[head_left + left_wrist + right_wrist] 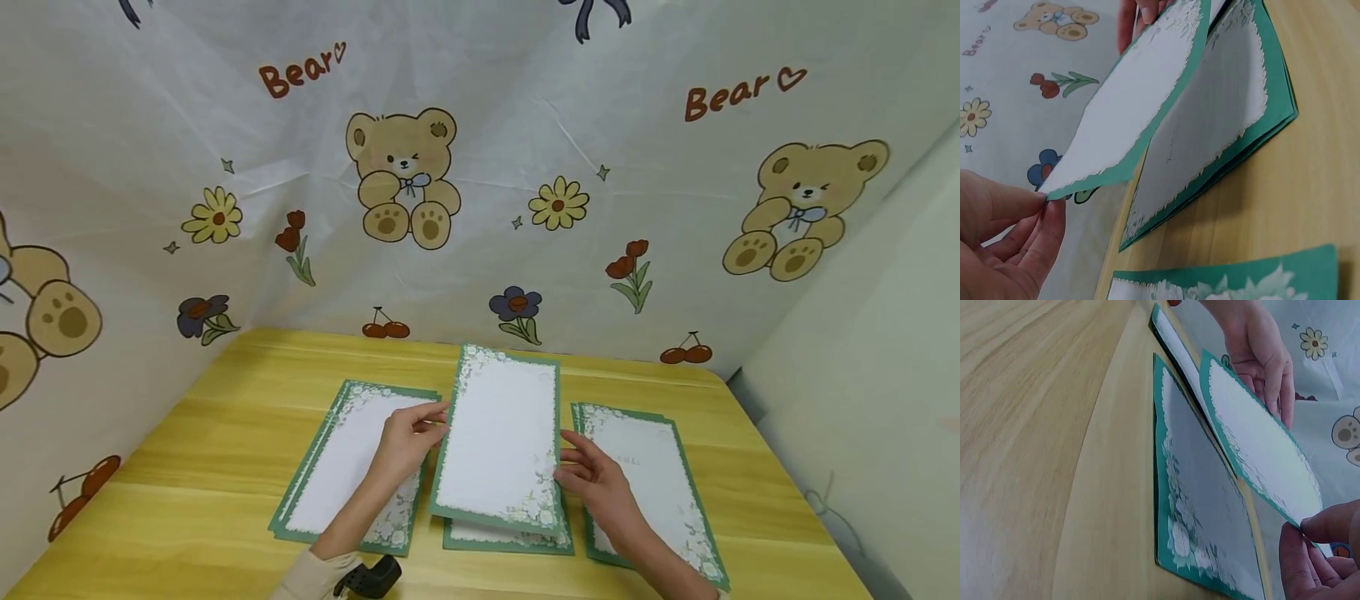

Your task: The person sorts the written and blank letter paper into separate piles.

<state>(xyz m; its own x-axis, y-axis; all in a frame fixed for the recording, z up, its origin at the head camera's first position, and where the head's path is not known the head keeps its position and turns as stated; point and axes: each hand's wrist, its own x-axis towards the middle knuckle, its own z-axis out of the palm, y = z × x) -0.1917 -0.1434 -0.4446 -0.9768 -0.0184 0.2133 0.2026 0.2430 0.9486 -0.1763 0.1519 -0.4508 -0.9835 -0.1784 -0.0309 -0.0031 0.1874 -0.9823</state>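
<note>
A white sheet of paper with a green border and printed flowers (498,433) is held raised and tilted above the middle stack. My left hand (408,442) pinches its left edge between thumb and fingers. On the opposite edge, my right hand (596,483) pinches the sheet, thumb on top in the right wrist view. Beneath it lies the middle stack (510,537) of matching sheets, mostly covered in the head view; the left wrist view shows more of that stack (1210,125).
Similar bordered sheets lie in a left stack (337,467), partly under my left forearm, and a right stack (652,467), partly behind my right hand. The wooden table (187,467) meets a white bear-print cloth (487,275) at its back edge.
</note>
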